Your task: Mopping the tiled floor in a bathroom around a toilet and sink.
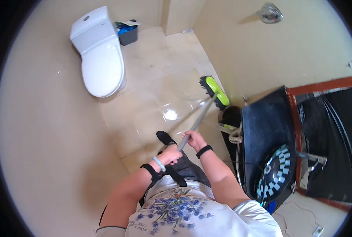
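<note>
A long grey handle (202,116) runs from my hands up to a broom head (217,92) with a lime-green top and dark bristles, which rests on the tiled floor beside the right wall. My left hand (170,154), with a pale bangle and a black band at the wrist, grips the handle near its lower end in the picture. Farther along the handle, towards the broom head, my right hand (195,139) is closed round it, a black band on that wrist. The two hands are a short way apart.
A white toilet (103,69) stands at the left, with a grey waste bin (128,37) beside it. On the right are a black counter (268,118), a checkered basin (275,171), a dark bucket-like container (231,115) and a cloth (235,135). Glossy wet-looking floor tiles (152,103) lie ahead.
</note>
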Tool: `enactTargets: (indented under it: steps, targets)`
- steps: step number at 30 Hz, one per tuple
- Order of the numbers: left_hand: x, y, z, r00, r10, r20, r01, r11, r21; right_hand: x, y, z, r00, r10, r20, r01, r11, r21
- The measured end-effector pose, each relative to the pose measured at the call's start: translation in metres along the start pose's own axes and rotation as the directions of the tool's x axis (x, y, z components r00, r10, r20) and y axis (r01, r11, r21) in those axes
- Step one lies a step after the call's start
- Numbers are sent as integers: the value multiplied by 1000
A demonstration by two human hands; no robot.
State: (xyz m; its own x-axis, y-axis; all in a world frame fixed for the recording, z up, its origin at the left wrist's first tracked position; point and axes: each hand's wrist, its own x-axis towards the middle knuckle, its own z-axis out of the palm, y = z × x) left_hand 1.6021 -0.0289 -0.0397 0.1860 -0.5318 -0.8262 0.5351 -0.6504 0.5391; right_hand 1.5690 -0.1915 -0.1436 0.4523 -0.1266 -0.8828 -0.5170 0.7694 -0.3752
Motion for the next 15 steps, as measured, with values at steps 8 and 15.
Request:
enactTargets:
  steps: [8, 15]
  targets:
    - [-34, -5, -29, 999, 34, 2, -33, 984, -177, 24, -13, 20, 991, 129, -30, -126, 990, 70]
    - [-111, -78, -43, 998, 51, -41, -60, 966, -253, 11, 51, 62, 936, 348, 58, -334, 928, -166]
